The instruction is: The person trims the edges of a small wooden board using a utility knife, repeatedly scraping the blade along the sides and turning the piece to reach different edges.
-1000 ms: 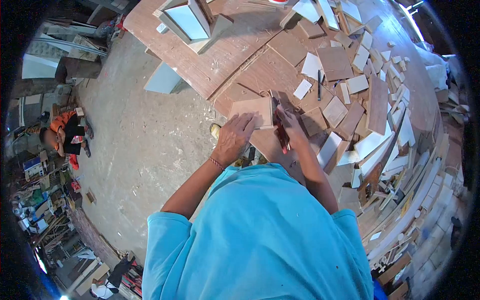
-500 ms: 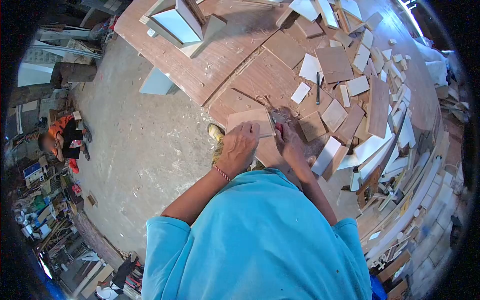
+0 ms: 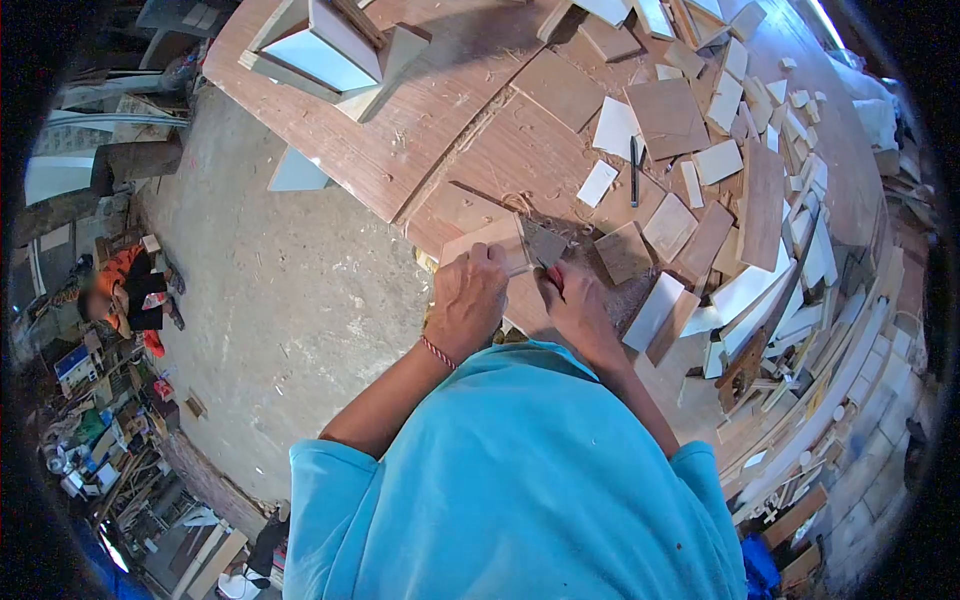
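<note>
My left hand point(image 3: 468, 297) is closed on a flat light-brown wooden piece point(image 3: 490, 243) near the table's front edge. At the right end of that piece, my right hand point(image 3: 573, 306) is wrapped round a small red-handled tool point(image 3: 555, 276). The tool's thin tip lies close to the wood's right edge; whether it touches cannot be told. Beside them on the table lies a square brown block point(image 3: 624, 253), with wood shavings point(image 3: 516, 203) just behind the held piece.
Many wood offcuts point(image 3: 690, 180) cover the table's right side, with a black pen point(image 3: 634, 172) among them. A white-panelled wooden frame point(image 3: 325, 55) stands at the back left. Far left, a person in orange point(image 3: 125, 285) sits near the clutter.
My right hand and the red-handled tool have shifted slightly down and left by the wood's right edge. The held piece has moved slightly left. The camera view has shifted a little.
</note>
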{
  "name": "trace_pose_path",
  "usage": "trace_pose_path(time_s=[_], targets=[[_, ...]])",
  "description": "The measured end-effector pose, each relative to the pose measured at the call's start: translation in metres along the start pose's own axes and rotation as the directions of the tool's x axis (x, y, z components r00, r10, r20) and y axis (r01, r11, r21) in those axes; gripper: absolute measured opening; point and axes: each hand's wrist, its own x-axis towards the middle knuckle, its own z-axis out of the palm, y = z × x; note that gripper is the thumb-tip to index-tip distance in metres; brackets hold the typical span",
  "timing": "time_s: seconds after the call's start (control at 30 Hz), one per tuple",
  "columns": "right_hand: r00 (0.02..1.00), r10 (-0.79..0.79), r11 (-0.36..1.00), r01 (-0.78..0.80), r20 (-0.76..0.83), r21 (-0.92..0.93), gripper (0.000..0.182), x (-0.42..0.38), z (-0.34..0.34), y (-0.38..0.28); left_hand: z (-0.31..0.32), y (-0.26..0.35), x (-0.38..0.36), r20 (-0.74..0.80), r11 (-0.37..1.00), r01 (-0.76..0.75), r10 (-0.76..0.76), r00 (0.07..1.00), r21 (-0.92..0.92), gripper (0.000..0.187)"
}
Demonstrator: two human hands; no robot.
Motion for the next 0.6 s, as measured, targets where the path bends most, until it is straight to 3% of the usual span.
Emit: trace_pose_path(time_s=[0.03, 0.13, 0.27, 0.33, 0.47, 0.6], targets=[[0.990, 0.123, 0.991, -0.126, 0.066, 0.047, 0.022, 0.002, -0.005, -0.007, 0.000, 0.001, 0.000, 0.003, 0.999, 0.037, -0.037, 0.999, -0.028, 0.012], [0.980, 0.174, 0.979, -0.183, 0.094, 0.096, 0.023, 0.001, -0.014, -0.016, -0.001, -0.001, -0.001, -0.044, 1.000, 0.024, -0.024, 0.999, -0.019, 0.011], [0.980, 0.161, 0.984, -0.169, 0.115, 0.058, 0.022, 0.005, -0.020, -0.020, -0.008, -0.006, 0.000, -0.034, 0.996, 0.037, -0.040, 0.999, -0.076, 0.010], [0.954, 0.195, 0.981, -0.184, 0.227, -0.066, 0.023, 0.006, -0.021, -0.019, -0.008, -0.007, 0.002, -0.003, 0.997, 0.046, -0.047, 0.999, -0.055, 0.010], [0.940, 0.239, 0.970, -0.218, 0.243, -0.108, 0.024, 0.008, -0.019, -0.020, -0.006, -0.011, 0.004, 0.041, 0.999, 0.025, -0.023, 0.999, -0.040, 0.009], [0.935, 0.252, 0.966, -0.229, 0.250, -0.118, 0.025, 0.010, -0.021, -0.025, -0.003, -0.013, 0.005, -0.012, 0.997, -0.004, 0.004, 1.000, -0.071, 0.006]])
